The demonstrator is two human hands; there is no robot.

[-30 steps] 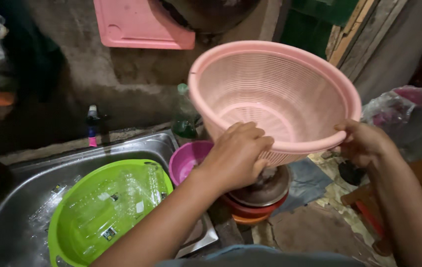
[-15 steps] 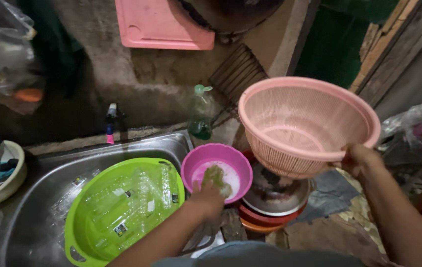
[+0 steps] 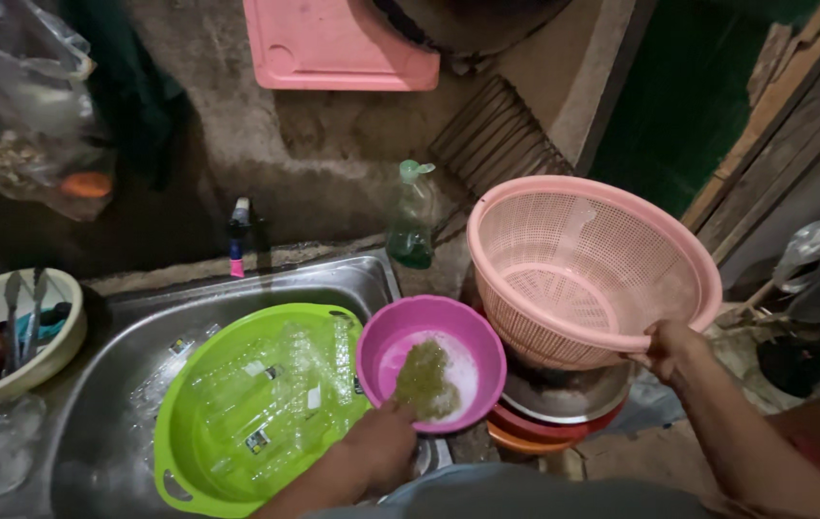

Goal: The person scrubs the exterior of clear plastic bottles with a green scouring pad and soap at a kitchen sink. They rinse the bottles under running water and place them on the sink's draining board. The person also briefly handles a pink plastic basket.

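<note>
My right hand (image 3: 671,348) grips the near rim of a pink mesh strainer basket (image 3: 591,271), holding it tilted above a stack of dishes (image 3: 564,404). My left hand (image 3: 383,444) reaches into a small magenta bowl (image 3: 431,360) with soapy water and holds a green scouring sponge (image 3: 425,380) in it. The magenta bowl sits at the right edge of the steel sink (image 3: 131,336). A lime green basin (image 3: 256,404) filled with clear plastic cups lies in the sink just left of my left hand.
A green dish soap bottle (image 3: 412,216) and a small dark bottle (image 3: 238,236) stand on the ledge behind the sink. A cream bowl (image 3: 8,332) with utensils sits at far left. A pink board (image 3: 338,43) hangs on the wall. Plastic bags hang at the upper left.
My left hand left the strainer's rim and went down into the magenta bowl, taking the sponge. The strainer now hangs from my right hand alone, farther right.
</note>
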